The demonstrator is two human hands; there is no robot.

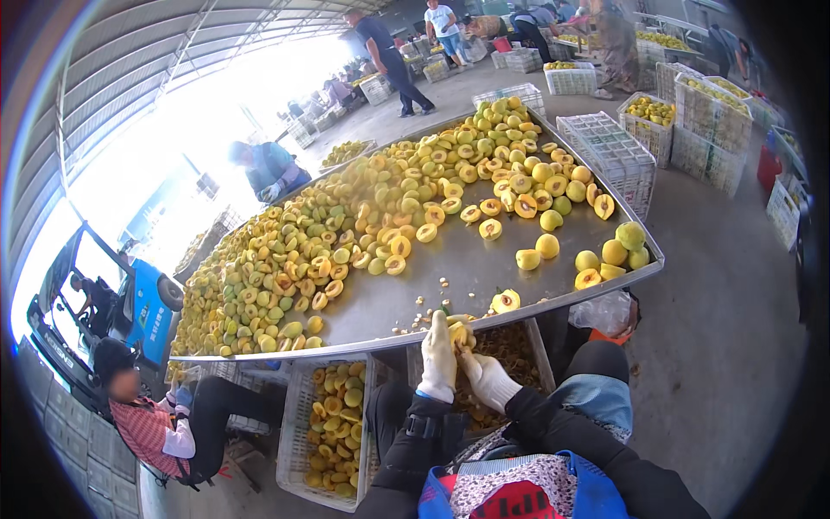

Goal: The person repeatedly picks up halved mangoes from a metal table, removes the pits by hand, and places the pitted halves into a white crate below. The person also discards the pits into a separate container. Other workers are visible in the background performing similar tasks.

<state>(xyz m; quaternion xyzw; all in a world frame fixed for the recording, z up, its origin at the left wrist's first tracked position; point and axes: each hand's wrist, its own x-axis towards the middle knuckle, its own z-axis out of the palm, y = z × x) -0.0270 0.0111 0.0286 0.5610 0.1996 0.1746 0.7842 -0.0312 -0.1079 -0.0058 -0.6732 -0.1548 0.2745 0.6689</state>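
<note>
My left hand (pixel 439 360), in a white work glove, grips a yellow peach piece (pixel 462 336) at the near edge of the metal table (pixel 447 272). My right hand (pixel 489 381), gloved too, closes on the same fruit from below and to the right. The fingers partly cover it, so its exact shape is hard to tell. Just beyond lies a cut peach half (pixel 506 301), near scattered pale kernels (pixel 421 311). Beneath my hands sits a crate (pixel 541 357) of brownish pits and scraps. A great heap of halved peaches (pixel 311 240) covers the table's left and far parts.
A white plastic crate of peach halves (pixel 334 428) stands left of my legs. Beyond it sits a co-worker in a checked top (pixel 146 428); another person (pixel 275 168) is across the table. Stacked crates (pixel 609 156) stand right. A blue forklift (pixel 149 311) is far left.
</note>
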